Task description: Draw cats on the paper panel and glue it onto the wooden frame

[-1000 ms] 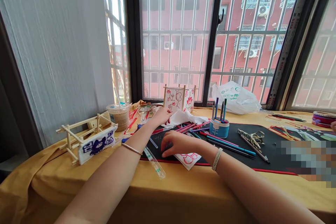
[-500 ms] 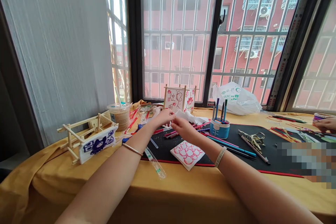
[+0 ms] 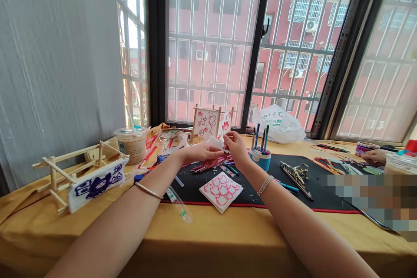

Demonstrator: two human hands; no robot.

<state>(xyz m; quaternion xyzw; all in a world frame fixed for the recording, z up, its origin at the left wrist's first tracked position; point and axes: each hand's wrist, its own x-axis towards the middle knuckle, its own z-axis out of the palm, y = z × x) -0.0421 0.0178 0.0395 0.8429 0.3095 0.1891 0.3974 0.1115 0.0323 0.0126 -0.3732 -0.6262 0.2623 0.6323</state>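
Observation:
Both hands are raised over the black mat (image 3: 319, 182). My left hand (image 3: 202, 153) and my right hand (image 3: 235, 147) hold a small piece of white paper (image 3: 215, 142) between them, pinched in the fingers. Below them on the mat lies a white square (image 3: 221, 189) with pink scalloped lines. Pink and red pens (image 3: 211, 165) are scattered just under my hands. Behind stands a small wooden-framed lantern (image 3: 206, 124) with red drawings. A blue pen cup (image 3: 262, 160) is right of my right hand.
On the left are a wooden stick frame (image 3: 54, 173) with a blue-drawn panel and a drink cup (image 3: 130, 143). A plastic bag (image 3: 278, 124) sits by the window, a gold claw clip (image 3: 297, 178) on the mat. Another person's hand (image 3: 374, 156) is at the far right.
The view has shifted right. My right hand has risen and its fingers now pinch the white paper; my left hand has turned palm upward beside it. Another drink cup has entered at the right.

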